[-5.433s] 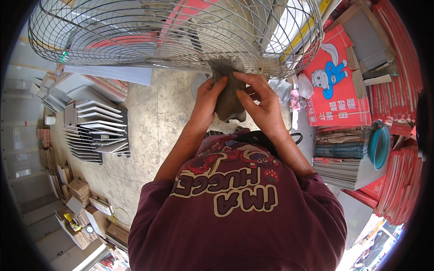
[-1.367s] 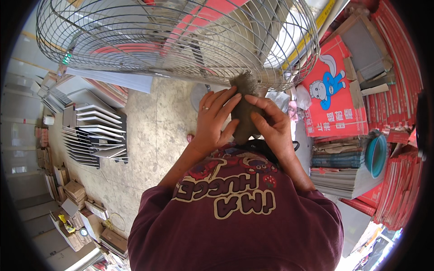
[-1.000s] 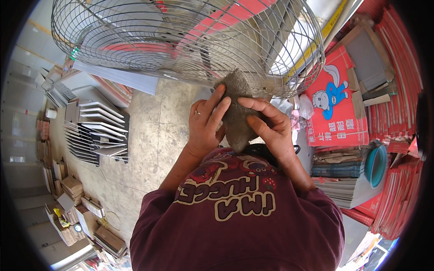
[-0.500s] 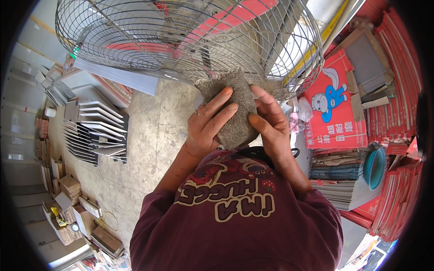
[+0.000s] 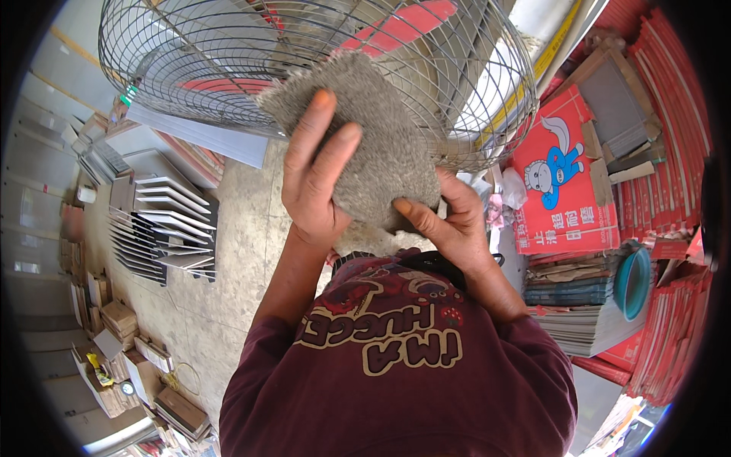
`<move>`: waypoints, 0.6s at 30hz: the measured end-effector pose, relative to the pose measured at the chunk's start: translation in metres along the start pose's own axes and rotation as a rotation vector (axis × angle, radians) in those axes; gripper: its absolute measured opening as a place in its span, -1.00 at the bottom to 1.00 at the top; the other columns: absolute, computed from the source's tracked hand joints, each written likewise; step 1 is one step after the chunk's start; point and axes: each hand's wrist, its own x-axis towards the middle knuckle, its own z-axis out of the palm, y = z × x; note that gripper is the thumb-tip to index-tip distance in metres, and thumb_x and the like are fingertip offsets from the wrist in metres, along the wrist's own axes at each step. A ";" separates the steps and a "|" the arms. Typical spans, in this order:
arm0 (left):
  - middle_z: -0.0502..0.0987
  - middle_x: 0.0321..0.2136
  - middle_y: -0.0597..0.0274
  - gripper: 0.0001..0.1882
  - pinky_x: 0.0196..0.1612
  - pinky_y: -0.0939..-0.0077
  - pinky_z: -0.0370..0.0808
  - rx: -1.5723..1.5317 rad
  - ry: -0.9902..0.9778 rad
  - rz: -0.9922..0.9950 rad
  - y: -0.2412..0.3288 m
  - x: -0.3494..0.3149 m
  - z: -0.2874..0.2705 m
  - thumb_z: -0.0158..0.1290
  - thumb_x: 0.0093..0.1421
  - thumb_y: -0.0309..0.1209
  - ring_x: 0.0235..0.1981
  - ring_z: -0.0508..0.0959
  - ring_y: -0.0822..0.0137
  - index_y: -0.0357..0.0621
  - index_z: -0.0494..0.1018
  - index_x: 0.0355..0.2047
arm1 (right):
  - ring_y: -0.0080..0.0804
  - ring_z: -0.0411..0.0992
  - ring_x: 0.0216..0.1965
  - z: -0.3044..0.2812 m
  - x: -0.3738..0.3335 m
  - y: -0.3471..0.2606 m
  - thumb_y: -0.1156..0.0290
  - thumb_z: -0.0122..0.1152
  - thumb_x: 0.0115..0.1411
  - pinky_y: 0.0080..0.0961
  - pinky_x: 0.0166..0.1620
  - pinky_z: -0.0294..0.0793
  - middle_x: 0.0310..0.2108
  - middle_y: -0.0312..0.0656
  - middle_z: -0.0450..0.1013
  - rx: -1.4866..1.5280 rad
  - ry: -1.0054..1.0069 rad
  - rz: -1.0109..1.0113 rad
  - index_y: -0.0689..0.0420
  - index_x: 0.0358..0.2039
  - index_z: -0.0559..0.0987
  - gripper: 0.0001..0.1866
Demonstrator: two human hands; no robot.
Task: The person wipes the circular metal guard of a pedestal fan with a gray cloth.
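Note:
A grey-brown, fuzzy cloth (image 5: 373,141) with frayed edges is held up in front of my chest. My left hand (image 5: 314,186) grips its left side; two fingers lie over the face of the cloth, and the thumb is hidden behind it. At the lower right corner my right hand (image 5: 457,225) pinches the cloth, thumb on the near face and other fingers partly behind. Just beyond the cloth stands a large fan (image 5: 472,84) with a dark wire cage and red blades, and the cloth's upper part overlaps the cage in view.
A slotted rack (image 5: 164,228) of pale panels stands on the concrete floor (image 5: 247,228) to the left. On the right are a red printed carton (image 5: 563,171), stacks of red boxes (image 5: 670,137) and a teal basin (image 5: 632,282). Cardboard boxes (image 5: 122,320) lie at the lower left.
The cloth has opened out wider and risen toward the fan. My left hand has moved left and up with its edge; my right hand has moved slightly, still at the lower right.

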 end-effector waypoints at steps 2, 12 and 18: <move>0.25 0.08 -0.21 -0.49 0.16 0.16 0.25 -0.061 0.113 -0.014 -0.001 0.004 0.010 0.18 0.05 -0.34 0.12 0.29 -0.05 -0.32 0.30 -0.04 | -0.47 0.42 -0.31 -0.002 0.007 -0.002 0.52 0.25 0.06 -0.56 -0.24 0.42 -0.30 -0.15 0.45 -0.109 0.057 -0.204 0.28 -0.06 0.43 -0.60; 0.26 0.08 -0.15 -0.50 0.18 0.17 0.21 -0.106 0.039 -0.106 0.006 -0.002 0.023 0.15 0.05 -0.45 0.13 0.28 -0.01 -0.34 0.30 0.00 | -0.33 0.41 -0.38 -0.019 0.007 -0.021 0.65 0.18 -0.09 -0.52 -0.29 0.40 -0.37 -0.08 0.42 -0.297 0.070 -0.306 0.31 -0.07 0.45 -0.53; 0.22 0.08 -0.22 -0.53 0.15 0.21 0.28 -0.059 0.244 -0.030 0.010 0.008 0.029 0.18 0.04 -0.38 0.12 0.29 -0.05 -0.37 0.35 -0.07 | -0.28 0.41 -0.38 -0.021 0.016 -0.035 0.64 0.18 -0.12 -0.51 -0.28 0.40 -0.38 -0.08 0.42 -0.306 0.011 -0.454 0.32 -0.08 0.46 -0.52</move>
